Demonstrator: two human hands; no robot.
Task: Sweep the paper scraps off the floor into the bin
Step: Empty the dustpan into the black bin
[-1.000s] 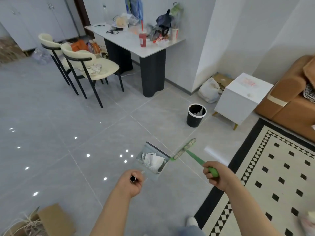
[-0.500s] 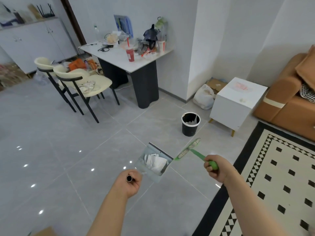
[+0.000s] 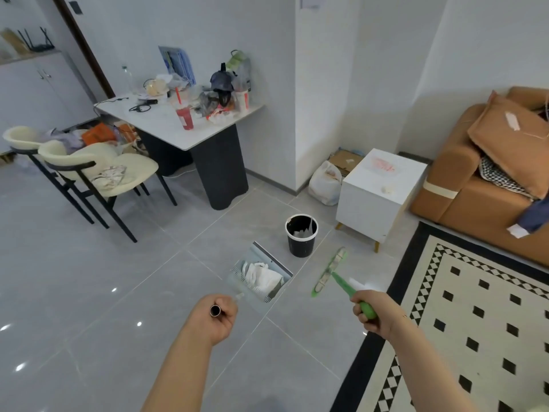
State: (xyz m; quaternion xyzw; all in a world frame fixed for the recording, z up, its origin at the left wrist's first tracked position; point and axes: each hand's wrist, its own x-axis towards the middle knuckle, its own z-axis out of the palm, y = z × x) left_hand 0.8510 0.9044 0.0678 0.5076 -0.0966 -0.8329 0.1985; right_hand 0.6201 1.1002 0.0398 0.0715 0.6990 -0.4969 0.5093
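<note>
No legible writing. Left hand (image 3: 218,315) gripped dustpan (image 3: 261,275) handle; right hand (image 3: 375,315) gripped green broom (image 3: 329,272); bin (image 3: 301,234) mid-frame, open floor around.

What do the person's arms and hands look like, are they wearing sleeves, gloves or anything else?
Both forearms are bare from the bottom edge of the picture to the wrists: no sleeves show. The left hand and the right hand wear no gloves, and no watch or bracelet is visible. The fingers of the right hand show no ring; there is only a tiny dark speck near the right wrist, too small to identify.
</note>
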